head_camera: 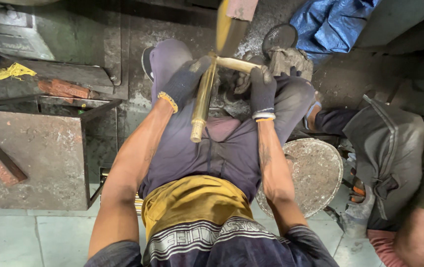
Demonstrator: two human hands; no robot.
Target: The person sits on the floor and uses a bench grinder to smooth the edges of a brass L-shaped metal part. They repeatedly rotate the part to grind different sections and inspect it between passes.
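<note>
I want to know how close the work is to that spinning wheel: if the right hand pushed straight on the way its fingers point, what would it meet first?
The right hand points away from the body, gripping the brass piece. Straight on, it would likely meet the grey lump beyond the fingertips; the blurred wheel sits further left. Depth is unclear.

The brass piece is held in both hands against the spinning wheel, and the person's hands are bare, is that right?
Not quite. The head view shows both the left hand and the right hand in dark work gloves, not bare. The rest holds: both grip the brass piece, its top end at the blurred wheel.
</note>
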